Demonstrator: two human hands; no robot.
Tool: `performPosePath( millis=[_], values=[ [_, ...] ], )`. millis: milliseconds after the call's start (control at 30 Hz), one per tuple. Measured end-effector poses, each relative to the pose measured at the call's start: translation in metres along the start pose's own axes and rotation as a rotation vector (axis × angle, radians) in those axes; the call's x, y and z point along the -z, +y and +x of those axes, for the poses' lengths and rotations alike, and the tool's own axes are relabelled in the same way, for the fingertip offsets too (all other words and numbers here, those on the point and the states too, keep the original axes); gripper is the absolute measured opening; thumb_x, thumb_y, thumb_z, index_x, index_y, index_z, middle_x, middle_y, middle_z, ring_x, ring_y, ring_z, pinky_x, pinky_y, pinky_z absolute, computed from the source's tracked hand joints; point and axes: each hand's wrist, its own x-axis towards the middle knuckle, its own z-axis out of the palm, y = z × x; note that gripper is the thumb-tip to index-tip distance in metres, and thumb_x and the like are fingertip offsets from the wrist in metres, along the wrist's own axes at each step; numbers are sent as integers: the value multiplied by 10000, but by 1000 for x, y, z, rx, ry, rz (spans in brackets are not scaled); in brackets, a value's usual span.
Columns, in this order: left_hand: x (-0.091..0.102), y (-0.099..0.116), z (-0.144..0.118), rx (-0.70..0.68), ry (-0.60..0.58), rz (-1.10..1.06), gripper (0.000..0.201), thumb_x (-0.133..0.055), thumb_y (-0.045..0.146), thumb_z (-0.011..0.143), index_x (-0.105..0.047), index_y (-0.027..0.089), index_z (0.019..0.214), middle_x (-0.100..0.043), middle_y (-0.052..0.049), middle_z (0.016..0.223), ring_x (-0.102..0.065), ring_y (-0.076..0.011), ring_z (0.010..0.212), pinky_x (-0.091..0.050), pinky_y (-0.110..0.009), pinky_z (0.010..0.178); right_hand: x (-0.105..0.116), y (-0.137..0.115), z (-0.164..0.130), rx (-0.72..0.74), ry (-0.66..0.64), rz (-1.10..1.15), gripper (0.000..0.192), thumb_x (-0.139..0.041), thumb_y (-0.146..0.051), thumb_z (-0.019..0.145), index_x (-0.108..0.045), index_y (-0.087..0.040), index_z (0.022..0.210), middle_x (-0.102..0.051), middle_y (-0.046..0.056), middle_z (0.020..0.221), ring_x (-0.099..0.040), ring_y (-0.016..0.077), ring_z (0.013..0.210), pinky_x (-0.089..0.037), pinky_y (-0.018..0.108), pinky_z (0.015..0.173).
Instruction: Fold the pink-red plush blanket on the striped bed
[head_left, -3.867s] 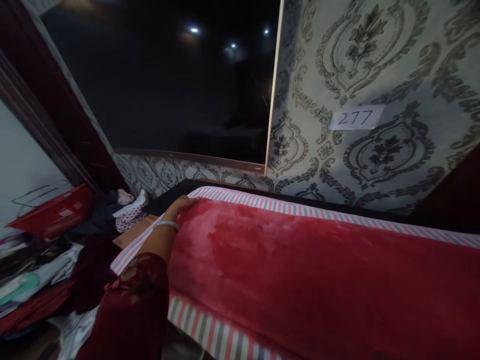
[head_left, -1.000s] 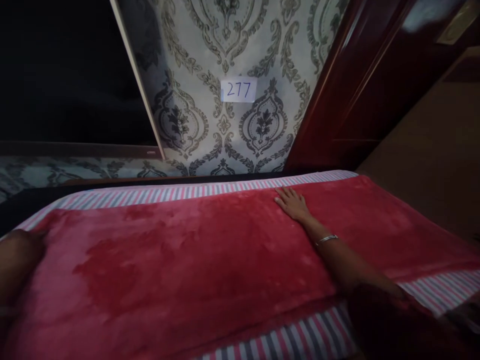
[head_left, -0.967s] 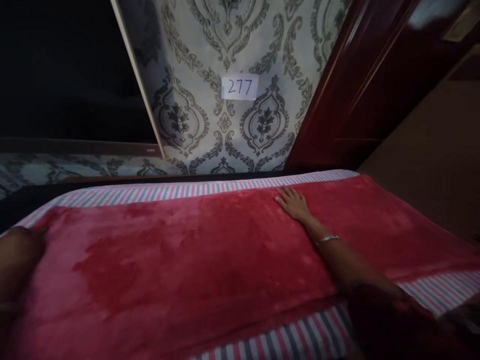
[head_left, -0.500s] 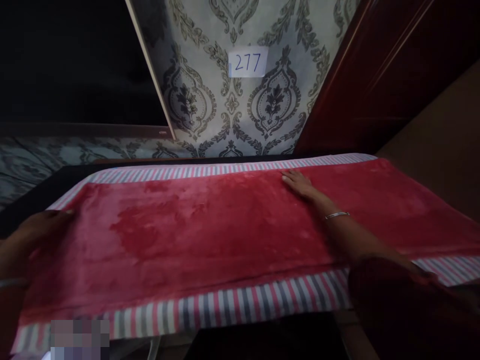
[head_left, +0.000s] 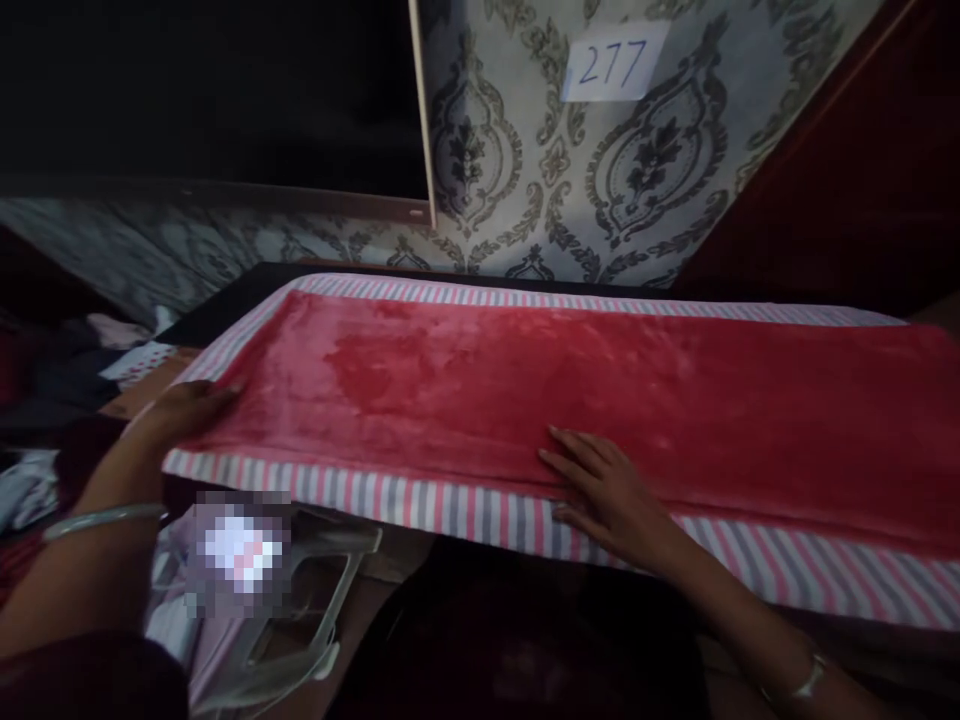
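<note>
Your biggest thing here is the red plush cloth, spread flat on the pink-and-grey striped ironing pad, with its long axis running from 9 o'clock to 3 o'clock across your view. The striped pad shows as a band along the far edge and a wider band along the near edge. Behind it, at 12 o'clock, stands the damask wallpaper with a paper label reading 277, and a dark screen fills the 10 to 11 o'clock corner.

Your left hand sits at 9 o'clock on the cloth's left end, fingers curled over the corner where red meets stripes; whether it pinches the edge or only rests on it, you cannot tell. Your right hand lies at 5 o'clock, flat and unclenched, palm down across the near hem, fingertips on the red and heel on the stripes. It holds nothing.

The cloth lies away from both hands toward 12 and 3 o'clock; the far right end is well apart from either, though nearer your right hand.

Below the pad at 7 o'clock rests a pale iron, and a heap of clothes lies at 9 o'clock.
</note>
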Motion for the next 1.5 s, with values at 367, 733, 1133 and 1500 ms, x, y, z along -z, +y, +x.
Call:
performPosePath(
  millis=[367, 733, 1133, 1500],
  values=[
    [-17, 3, -20, 60, -26, 40, 423, -397, 434, 964, -641, 92, 1008, -706, -208, 1077, -662, -302, 1024, -485, -332, 814, -34, 12, -4, 110, 190, -102, 458, -443, -238, 1006, -522, -301, 1453, -588, 79, 1439, -560, 262, 1303, -474, 496, 1042],
    [-17, 0, -21, 70, 64, -63, 371, -475, 432, 900, -668, 119, 949, -722, -213, 959, -688, -344, 928, -516, -384, 762, -35, 11, 1, 123, 258, -37, 406, -462, -240, 1010, -587, -316, 1389, -643, 56, 1375, -593, 227, 1277, -496, 483, 1043],
    [-42, 71, -134, -906, 295, -185, 337, -485, 393, 959, -642, 181, 1169, -670, -147, 1158, -611, -284, 1088, -494, -441, 958, -26, -1, 6, 43, 349, 84, 313, -504, -316, 996, -707, -273, 1229, -720, 82, 1223, -668, 242, 1074, -546, 459, 938],
    [-53, 70, -134, -942, 342, -74, 274, -466, 180, 958, -689, 170, 1117, -701, -156, 1082, -641, -272, 1034, -526, -426, 914, -32, -6, 8, 107, 423, 36, 306, -475, -141, 963, -744, -235, 1076, -750, 76, 1035, -655, 226, 967, -552, 410, 892]
  ],
)
